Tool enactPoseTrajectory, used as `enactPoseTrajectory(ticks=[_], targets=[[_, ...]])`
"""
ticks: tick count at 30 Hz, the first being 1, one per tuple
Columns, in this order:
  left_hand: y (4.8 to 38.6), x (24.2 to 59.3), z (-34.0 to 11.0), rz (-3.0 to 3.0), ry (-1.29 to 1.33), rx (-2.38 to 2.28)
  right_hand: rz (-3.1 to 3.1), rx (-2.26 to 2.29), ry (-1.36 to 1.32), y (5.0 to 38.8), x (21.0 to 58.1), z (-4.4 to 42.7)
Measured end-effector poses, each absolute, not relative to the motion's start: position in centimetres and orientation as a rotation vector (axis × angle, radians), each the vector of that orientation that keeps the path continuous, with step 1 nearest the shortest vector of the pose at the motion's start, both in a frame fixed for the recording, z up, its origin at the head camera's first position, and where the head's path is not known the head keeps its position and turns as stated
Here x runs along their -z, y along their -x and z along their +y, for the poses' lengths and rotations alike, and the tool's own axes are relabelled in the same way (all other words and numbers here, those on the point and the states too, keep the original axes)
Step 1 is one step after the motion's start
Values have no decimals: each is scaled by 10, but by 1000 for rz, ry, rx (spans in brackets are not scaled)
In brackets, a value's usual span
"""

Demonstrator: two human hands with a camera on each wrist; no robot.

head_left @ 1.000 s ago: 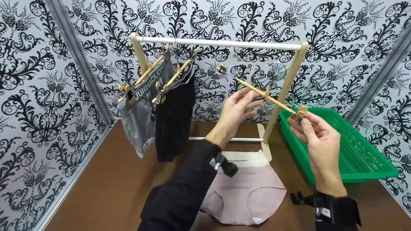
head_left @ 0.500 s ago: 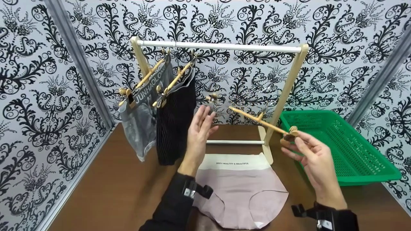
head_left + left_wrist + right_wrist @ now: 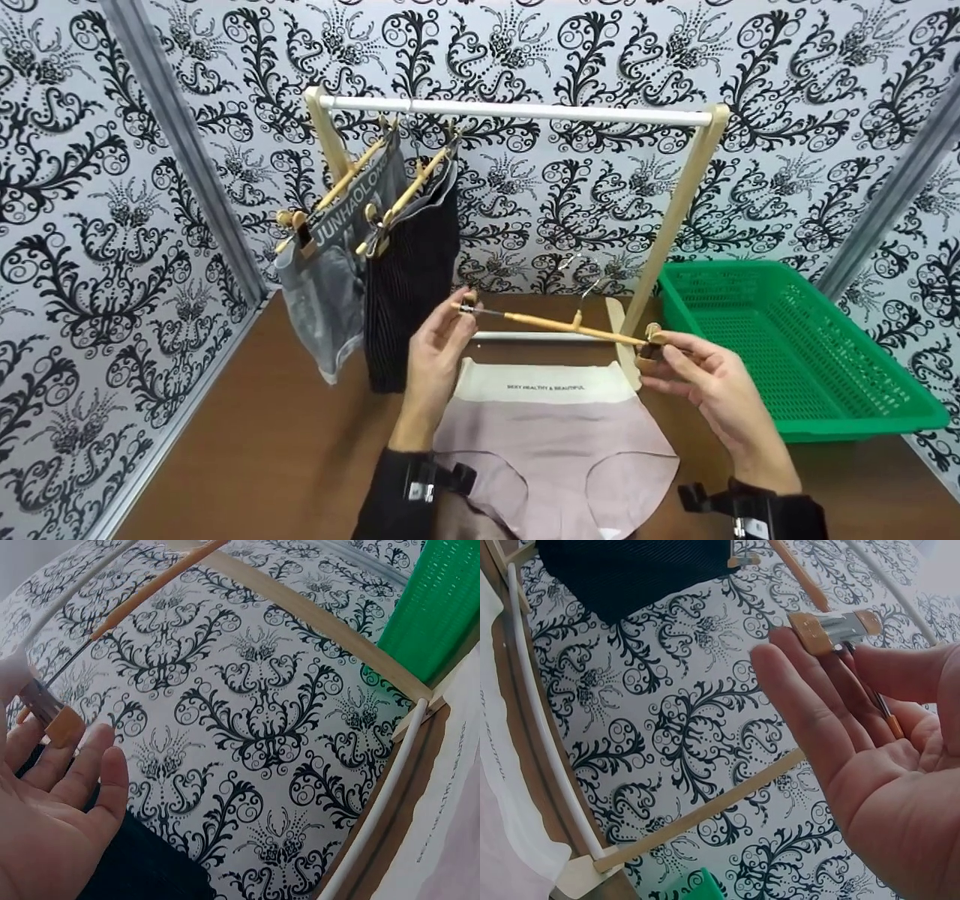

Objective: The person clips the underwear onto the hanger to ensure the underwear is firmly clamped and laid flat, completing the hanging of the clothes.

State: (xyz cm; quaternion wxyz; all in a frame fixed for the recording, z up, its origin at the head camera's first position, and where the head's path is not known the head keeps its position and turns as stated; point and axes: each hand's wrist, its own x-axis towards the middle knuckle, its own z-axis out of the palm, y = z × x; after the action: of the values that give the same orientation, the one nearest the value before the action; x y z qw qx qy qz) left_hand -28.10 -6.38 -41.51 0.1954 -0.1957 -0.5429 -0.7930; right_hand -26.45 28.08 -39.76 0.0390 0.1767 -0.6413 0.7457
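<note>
A wooden clip hanger (image 3: 547,324) is held level between both hands, its metal hook pointing up. My left hand (image 3: 435,349) pinches the clip (image 3: 63,725) at the hanger's left end between thumb and fingers. On the other end, my right hand (image 3: 712,386) grips the right clip (image 3: 829,631) with the thumb against it and the fingers behind. Below the hanger, pink underwear (image 3: 555,435) with a cream waistband lies flat on the brown table (image 3: 225,442), waistband away from me. Nothing is clamped in the hanger's clips.
A rack with a white rail (image 3: 517,109) stands behind the hands. Grey underwear (image 3: 322,292) and black striped underwear (image 3: 409,300) hang from clip hangers at its left. A green basket (image 3: 862,431) sits at the right. Patterned walls (image 3: 810,120) enclose the table.
The hanger has come down from the rack area to above the pink underwear and turned nearly level. My left hand moved left and down, and now holds the left clip.
</note>
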Motion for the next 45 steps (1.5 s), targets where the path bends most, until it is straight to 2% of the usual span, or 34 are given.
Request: enactPoseTrajectory(ticks=[6,15,25,34,45], targets=[[285,434,-73,-1589,505,2175,-2067,-2214,-586,276,402,284],[287,443,-89,-1790,360,2238,-2137,-2187,-630,291,412,283],[302,457,-89,-1835,337,2294,-2147,-2185,-525,305,427,280],[313,480,-91,-2055,135,2162,-2224,-2226,-447,326,448,274],[322,493,-89,-2118,97,2157,-2313,-2270,-308,345,468,271]])
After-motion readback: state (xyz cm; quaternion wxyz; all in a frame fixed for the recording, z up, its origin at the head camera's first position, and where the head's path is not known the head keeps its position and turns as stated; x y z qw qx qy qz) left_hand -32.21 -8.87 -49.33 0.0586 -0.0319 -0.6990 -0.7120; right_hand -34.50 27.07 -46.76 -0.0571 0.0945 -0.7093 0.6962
